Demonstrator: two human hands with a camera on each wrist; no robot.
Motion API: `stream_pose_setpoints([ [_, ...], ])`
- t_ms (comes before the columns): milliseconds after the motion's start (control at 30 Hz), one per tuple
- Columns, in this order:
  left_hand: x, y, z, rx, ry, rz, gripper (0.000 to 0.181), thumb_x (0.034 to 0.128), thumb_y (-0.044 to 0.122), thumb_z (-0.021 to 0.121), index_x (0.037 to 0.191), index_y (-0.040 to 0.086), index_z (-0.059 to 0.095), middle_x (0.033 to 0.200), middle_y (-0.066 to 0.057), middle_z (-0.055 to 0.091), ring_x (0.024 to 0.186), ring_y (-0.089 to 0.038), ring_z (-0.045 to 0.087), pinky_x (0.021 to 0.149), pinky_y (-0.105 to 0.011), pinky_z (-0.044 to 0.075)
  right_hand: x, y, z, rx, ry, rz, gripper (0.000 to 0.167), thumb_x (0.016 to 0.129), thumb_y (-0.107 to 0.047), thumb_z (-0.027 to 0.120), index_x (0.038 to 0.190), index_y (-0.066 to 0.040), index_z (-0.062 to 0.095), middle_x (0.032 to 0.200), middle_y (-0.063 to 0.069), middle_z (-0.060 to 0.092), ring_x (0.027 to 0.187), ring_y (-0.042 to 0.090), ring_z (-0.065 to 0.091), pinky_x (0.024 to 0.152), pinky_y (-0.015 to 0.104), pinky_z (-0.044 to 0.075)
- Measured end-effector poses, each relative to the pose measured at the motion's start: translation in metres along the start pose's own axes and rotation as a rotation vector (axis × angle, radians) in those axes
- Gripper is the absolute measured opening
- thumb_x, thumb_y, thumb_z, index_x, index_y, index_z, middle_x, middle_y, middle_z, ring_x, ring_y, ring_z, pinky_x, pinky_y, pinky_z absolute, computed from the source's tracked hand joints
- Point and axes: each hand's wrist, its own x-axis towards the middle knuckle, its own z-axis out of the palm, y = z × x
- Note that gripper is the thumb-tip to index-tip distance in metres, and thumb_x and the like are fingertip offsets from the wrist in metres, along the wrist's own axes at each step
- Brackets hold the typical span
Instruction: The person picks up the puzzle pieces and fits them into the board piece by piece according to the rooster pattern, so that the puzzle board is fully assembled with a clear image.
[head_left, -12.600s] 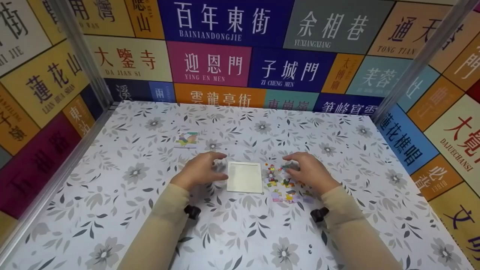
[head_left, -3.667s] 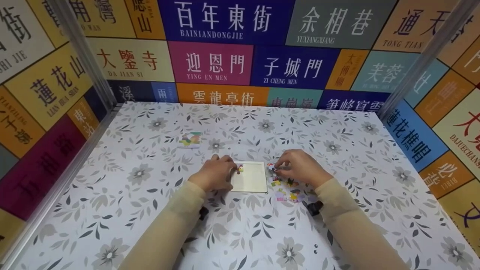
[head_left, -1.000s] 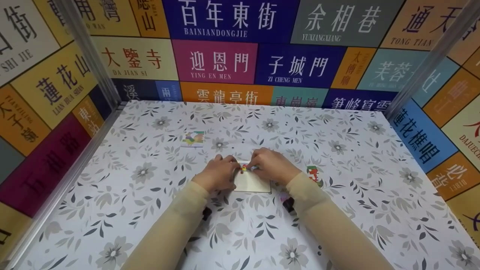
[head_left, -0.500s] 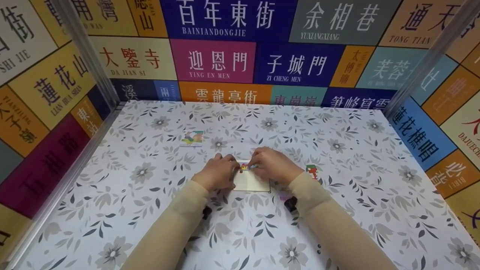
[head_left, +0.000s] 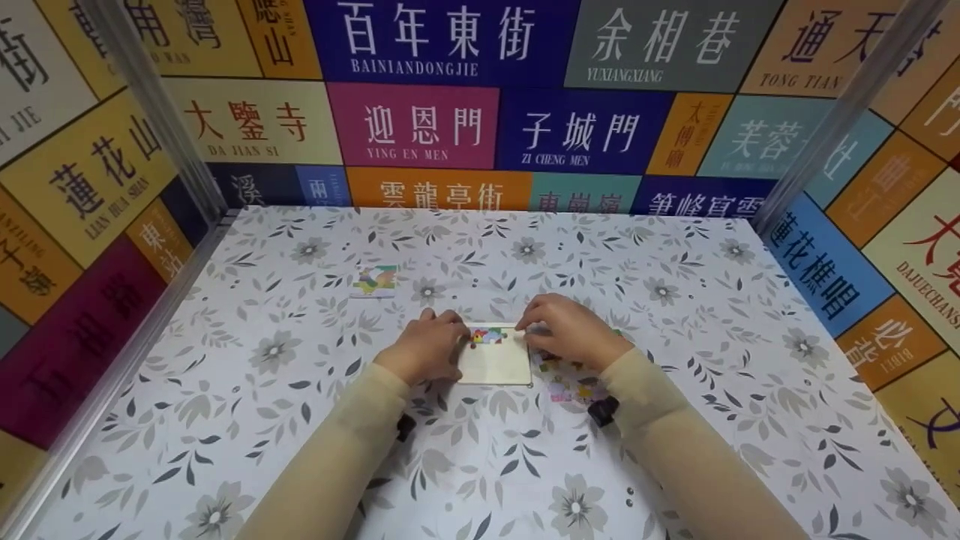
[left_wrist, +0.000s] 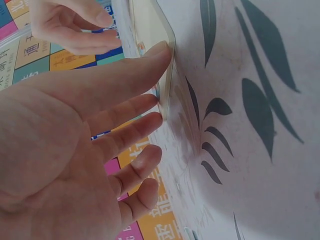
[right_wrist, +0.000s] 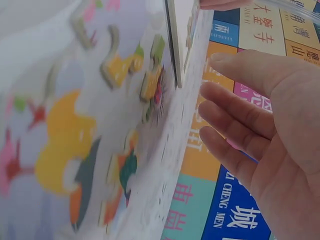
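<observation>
A square cream tray (head_left: 495, 366) lies on the table with a short row of joined colourful puzzle pieces (head_left: 489, 335) along its far edge. My left hand (head_left: 424, 346) holds the tray's left side; the left wrist view shows the thumb and two fingertips of that hand (left_wrist: 90, 115) on the tray's rim (left_wrist: 169, 60). Over the tray's far right corner is my right hand (head_left: 574, 330), its fingers apart; nothing shows between them in the right wrist view, where the hand (right_wrist: 270, 110) hangs beside the tray (right_wrist: 175, 45). Loose pieces (head_left: 562, 391) lie right of the tray, partly behind the right hand and forearm.
A small picture card (head_left: 375, 281) lies at the back left of the flower-patterned table (head_left: 450, 465). Walls of coloured sign panels (head_left: 420, 127) stand behind and at both sides, with clear upright strips at the corners.
Since half a second ago my right hand has let go of the blue piece and moved right, uncovering the joined row. The left hand has stayed on the tray, which held no pieces in the oldest frame.
</observation>
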Motion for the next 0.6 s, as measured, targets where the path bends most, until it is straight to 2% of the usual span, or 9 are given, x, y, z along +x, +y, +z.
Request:
stream_pose_setpoints([
  [333,0.0,0.0,-0.001,-0.008,-0.006,-0.024,0.062,0.08,0.027,0.089,0.136,0.012,0.066,0.144,-0.009,0.056,0.121,-0.035,0.051,0.101,-0.049,0.047,-0.014,0.014,-0.007,0.014,0.01,0.037,0.018,0.097,-0.019,0.073,0.111,-0.011,0.08,0.111,0.004,0.072,0.106,0.023,0.067,0.097,0.045,0.054],
  [600,-0.001,0.001,-0.001,-0.024,-0.035,-0.034,0.061,0.0827,0.027,0.087,0.138,0.014,0.065,0.147,-0.009,0.055,0.124,-0.035,0.051,0.105,-0.049,0.045,-0.027,0.025,-0.007,0.046,0.025,0.068,0.018,0.096,-0.021,0.074,0.11,-0.012,0.08,0.108,0.002,0.072,0.105,0.022,0.067,0.097,0.046,0.054],
])
